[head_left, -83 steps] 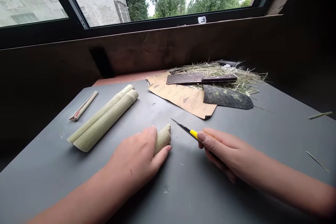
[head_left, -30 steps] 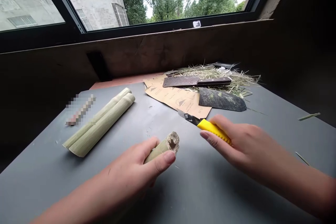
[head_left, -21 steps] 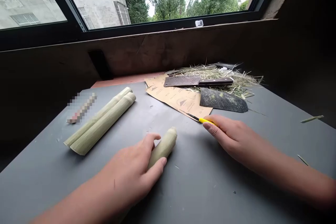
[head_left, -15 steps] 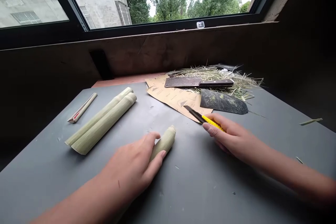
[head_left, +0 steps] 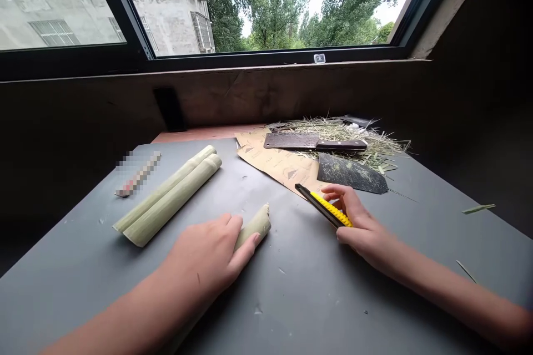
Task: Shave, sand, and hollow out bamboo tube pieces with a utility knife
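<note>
The left hand (head_left: pixel 212 249) curls its fingers around a pale-green cylindrical bamboo piece (head_left: pixel 257 225), whose long axis runs away and rightward past them. The right hand (head_left: pixel 361 226) loosely grips a yellow-and-black utility knife (head_left: pixel 327 209), apart from the bamboo's protruding end; grey bench (head_left: pixel 300 299) lies between, printed brown paper (head_left: pixel 272 163) beyond the right fingers.

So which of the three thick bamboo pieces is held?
The piece in the left hand, ragged end poking out; the other two lie side by side, untouched.
</note>
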{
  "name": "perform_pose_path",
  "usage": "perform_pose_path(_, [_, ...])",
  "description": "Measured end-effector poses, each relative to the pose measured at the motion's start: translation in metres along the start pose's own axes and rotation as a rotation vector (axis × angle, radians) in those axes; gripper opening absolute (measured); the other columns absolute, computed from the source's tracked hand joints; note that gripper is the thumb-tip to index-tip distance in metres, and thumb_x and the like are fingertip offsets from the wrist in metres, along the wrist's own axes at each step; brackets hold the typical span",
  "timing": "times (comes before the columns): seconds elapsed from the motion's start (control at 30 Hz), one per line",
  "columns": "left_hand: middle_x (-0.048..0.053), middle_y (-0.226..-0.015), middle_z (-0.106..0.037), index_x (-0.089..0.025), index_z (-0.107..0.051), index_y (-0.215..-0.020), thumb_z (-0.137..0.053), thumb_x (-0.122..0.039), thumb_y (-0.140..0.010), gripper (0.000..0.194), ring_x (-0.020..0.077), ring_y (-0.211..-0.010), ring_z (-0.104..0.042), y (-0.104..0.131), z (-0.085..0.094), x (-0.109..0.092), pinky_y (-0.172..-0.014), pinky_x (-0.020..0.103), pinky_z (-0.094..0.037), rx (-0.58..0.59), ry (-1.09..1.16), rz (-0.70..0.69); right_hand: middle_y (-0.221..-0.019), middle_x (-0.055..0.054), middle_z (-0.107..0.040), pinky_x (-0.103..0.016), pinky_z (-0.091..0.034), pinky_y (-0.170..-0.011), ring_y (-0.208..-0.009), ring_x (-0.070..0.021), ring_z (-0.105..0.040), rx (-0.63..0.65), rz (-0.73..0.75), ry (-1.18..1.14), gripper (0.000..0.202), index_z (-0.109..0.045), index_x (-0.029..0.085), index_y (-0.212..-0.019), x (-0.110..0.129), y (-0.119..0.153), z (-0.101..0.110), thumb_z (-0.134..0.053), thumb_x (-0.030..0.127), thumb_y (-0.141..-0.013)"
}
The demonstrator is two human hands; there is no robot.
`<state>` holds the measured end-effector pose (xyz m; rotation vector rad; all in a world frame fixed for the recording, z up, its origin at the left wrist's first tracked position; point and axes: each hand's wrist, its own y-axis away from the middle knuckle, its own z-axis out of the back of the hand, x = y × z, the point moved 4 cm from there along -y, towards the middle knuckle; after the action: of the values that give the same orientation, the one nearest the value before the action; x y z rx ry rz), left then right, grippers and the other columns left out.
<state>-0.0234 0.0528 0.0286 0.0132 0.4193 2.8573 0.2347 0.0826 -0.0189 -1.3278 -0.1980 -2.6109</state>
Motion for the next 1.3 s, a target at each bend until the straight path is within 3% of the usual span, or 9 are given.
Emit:
perform_pose_path(0.2, [0.014,-0.105,-0.07,-0.019,-0.056,-0.119,-0.034,-0.055,-0.095,0.048,0.0357,-0.089,-0.068,0.025,-0.011,0.014,-0.067,0.038,-0.042,0.062,0.045,0.033,-0.118,-0.007,-0.06,-0.043,-0.05,-0.092,-0.107,-0.0236,-0.06,-0.102,0.226,0.53,0.032,-0.047,0.026,-0.126,0.004,-0.021,0.021,-0.044,0.031,-0.095])
perform_pose_path(0.3, [0.013,-0.103,-0.071,-0.02,-0.054,-0.119,-0.034,-0.05,-0.094,0.044,0.0347,-0.091,-0.069,0.033,-0.014,0.027,-0.072,0.039,-0.044,0.088,0.146,0.033,-0.124,-0.01,-0.061,-0.052,-0.037,-0.108,-0.121,-0.0283,-0.053,-0.134,0.238,0.708,0.025,-0.063,0.023,-0.11,0.014,-0.064,0.053,-0.042,0.035,-0.102])
perform_pose_path(0.37, [0.01,-0.098,-0.072,-0.022,-0.054,-0.114,-0.036,-0.051,-0.095,0.039,0.032,-0.09,-0.069,0.031,-0.009,0.033,-0.071,0.037,-0.044,0.074,0.227,0.048,-0.136,-0.011,-0.055,-0.053,-0.039,-0.108,-0.126,-0.0286,-0.051,-0.15,0.179,0.825,0.029,-0.06,0.021,-0.124,0.017,-0.102,0.076,-0.051,0.035,-0.101])
perform_pose_path(0.5, [0.01,-0.111,-0.071,-0.021,-0.053,-0.12,-0.034,-0.051,-0.098,0.042,0.029,-0.095,-0.068,0.012,0.007,0.032,-0.073,0.036,-0.047,-0.085,0.277,0.055,-0.13,-0.01,-0.061,-0.045,-0.056,-0.089,-0.107,-0.0234,-0.064,0.023,-0.01,0.964,0.036,-0.059,0.019,-0.128,0.008,-0.167,0.099,-0.062,0.036,-0.097])
perform_pose_path(0.63, [0.011,-0.124,-0.066,-0.02,-0.052,-0.128,-0.034,-0.044,-0.1,0.041,0.0276,-0.109,-0.064,0.0,-0.001,0.019,-0.084,0.035,-0.049,-0.136,0.213,0.002,-0.128,-0.009,-0.062,-0.044,-0.056,-0.089,-0.106,-0.0234,-0.064,0.206,-0.085,1.014,0.033,-0.061,0.019,-0.125,0.003,-0.189,0.099,-0.061,0.036,-0.097])
perform_pose_path(0.77, [0.014,-0.119,-0.065,-0.02,-0.045,-0.141,-0.039,-0.037,-0.097,0.048,0.0297,-0.104,-0.064,0.01,-0.016,0.013,-0.077,0.036,-0.05,-0.126,0.097,-0.017,-0.128,-0.009,-0.061,-0.044,-0.056,-0.089,-0.106,-0.0231,-0.064,0.239,-0.079,1.033,0.033,-0.061,0.019,-0.125,0.016,-0.183,0.094,-0.061,0.036,-0.097])
perform_pose_path(1.0, [0.012,-0.117,-0.067,-0.019,-0.044,-0.141,-0.033,-0.037,-0.098,0.048,0.028,-0.097,-0.067,0.028,-0.017,0.017,-0.075,0.035,-0.05,-0.114,0.043,0.002,-0.122,-0.009,-0.063,-0.042,-0.056,-0.085,-0.101,-0.0222,-0.065,0.022,-0.125,0.843,0.032,-0.061,0.017,-0.122,0.053,-0.149,0.105,-0.063,0.036,-0.096])
perform_pose_path(1.13, [0.013,-0.112,-0.067,-0.017,-0.054,-0.124,-0.03,-0.035,-0.099,0.039,0.0288,-0.094,-0.066,0.038,-0.017,0.02,-0.075,0.038,-0.05,-0.118,0.031,0.004,-0.078,-0.006,-0.062,-0.033,-0.052,-0.056,-0.061,-0.0174,-0.06,0.036,-0.201,0.496,0.033,-0.06,0.017,-0.09,0.054,-0.096,0.106,-0.061,0.049,-0.092])
perform_pose_path(1.3, [0.01,-0.099,-0.067,-0.017,-0.056,-0.112,-0.026,-0.039,-0.1,0.039,0.0266,-0.09,-0.067,0.043,-0.022,0.019,-0.071,0.033,-0.049,-0.144,-0.008,-0.029,-0.069,0.0,-0.051,-0.026,-0.04,-0.04,-0.046,-0.0103,-0.042,0.095,-0.242,0.066,0.048,-0.057,0.021,-0.085,0.06,-0.018,0.089,-0.046,0.067,-0.092])
